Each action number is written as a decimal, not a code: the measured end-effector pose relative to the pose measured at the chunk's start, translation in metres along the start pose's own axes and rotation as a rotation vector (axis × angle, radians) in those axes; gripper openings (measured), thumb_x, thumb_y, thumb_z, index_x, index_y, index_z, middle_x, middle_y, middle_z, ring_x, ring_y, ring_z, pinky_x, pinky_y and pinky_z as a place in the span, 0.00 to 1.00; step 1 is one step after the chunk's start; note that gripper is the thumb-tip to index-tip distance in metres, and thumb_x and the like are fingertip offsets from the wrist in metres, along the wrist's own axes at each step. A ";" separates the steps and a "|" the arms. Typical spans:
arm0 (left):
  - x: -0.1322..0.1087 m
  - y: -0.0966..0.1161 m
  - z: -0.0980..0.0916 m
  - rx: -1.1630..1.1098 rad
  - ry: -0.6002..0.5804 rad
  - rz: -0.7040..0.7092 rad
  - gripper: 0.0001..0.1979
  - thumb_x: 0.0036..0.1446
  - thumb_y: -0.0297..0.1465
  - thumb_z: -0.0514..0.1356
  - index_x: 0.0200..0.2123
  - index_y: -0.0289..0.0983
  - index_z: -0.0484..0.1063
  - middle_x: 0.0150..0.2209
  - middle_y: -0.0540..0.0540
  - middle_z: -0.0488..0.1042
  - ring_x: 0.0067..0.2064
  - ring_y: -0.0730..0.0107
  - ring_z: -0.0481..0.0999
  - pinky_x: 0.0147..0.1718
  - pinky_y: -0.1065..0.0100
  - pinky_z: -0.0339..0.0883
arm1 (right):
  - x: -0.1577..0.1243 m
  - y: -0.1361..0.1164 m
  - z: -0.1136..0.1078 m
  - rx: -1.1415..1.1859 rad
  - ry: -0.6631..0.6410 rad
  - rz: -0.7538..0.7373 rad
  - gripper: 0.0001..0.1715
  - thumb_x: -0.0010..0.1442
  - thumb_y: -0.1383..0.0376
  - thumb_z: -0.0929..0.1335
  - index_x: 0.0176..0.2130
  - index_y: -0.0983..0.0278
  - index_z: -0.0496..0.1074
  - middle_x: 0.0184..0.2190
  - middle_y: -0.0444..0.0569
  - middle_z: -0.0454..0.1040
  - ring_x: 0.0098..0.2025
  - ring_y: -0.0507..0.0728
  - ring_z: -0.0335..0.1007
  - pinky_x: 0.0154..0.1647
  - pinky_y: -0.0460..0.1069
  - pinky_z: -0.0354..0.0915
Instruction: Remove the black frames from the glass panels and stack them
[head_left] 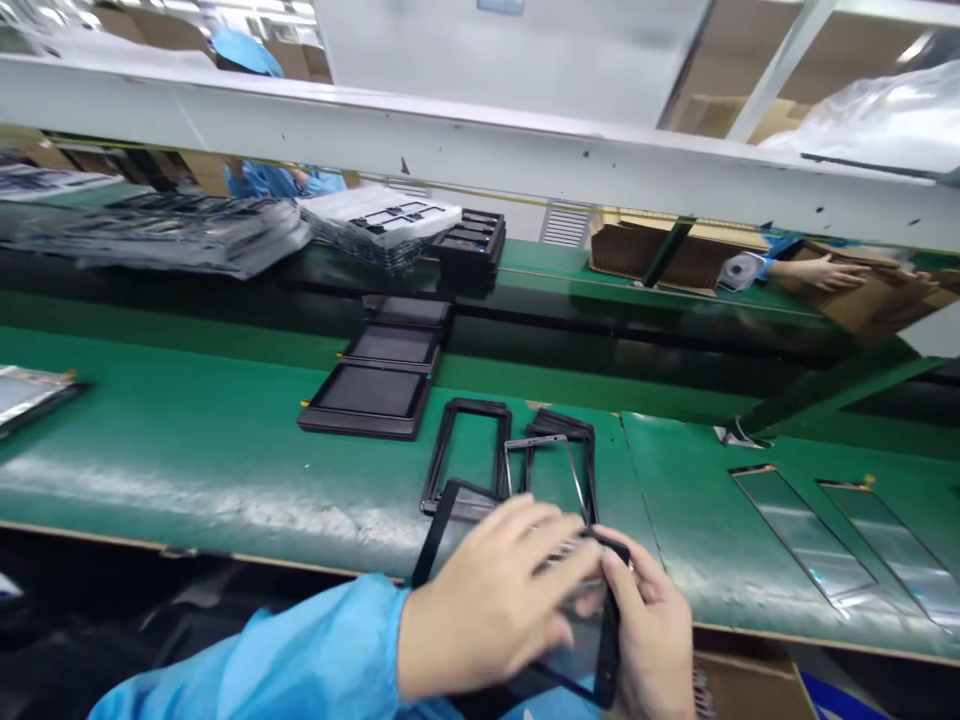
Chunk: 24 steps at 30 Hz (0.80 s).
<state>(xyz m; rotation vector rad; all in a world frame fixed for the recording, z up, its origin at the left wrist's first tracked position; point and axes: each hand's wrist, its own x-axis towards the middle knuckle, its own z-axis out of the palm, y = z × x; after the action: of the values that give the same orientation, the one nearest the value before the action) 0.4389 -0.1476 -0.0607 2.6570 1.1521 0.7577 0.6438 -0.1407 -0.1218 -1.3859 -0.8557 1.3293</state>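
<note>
My right hand is closed around the right edge of a black-bordered glass screen panel, held tilted at the bench's front edge. Across the panel's upper part reaches my left hand, its fingers stretched out and slightly smeared by motion; whether they press on it I cannot tell. Another black-bordered screen panel shows behind my left hand, partly hidden by it. Just beyond are a stack of black rectangular frames, a second stack of black frames and a thin silver-edged frame leaning over them.
Dark screens in stacks stand on the green bench. Glass panels lie at right, another panel at far left. A raised shelf holds plastic trays and cardboard. A co-worker's hand touches a box behind.
</note>
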 end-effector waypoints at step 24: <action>-0.105 -0.272 -0.069 -0.384 1.082 -1.365 0.12 0.70 0.33 0.64 0.52 0.34 0.74 0.46 0.44 0.78 0.39 0.66 0.81 0.36 0.63 0.80 | 0.073 0.012 -0.065 -0.202 -0.046 -0.121 0.30 0.52 0.41 0.75 0.42 0.60 0.85 0.36 0.56 0.88 0.36 0.65 0.85 0.42 0.59 0.80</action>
<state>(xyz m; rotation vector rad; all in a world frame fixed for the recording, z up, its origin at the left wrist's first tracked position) 0.1686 -0.0382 -0.1305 0.5575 2.1691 1.7010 0.7165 -0.0858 -0.1599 -1.4384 -1.1121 1.2117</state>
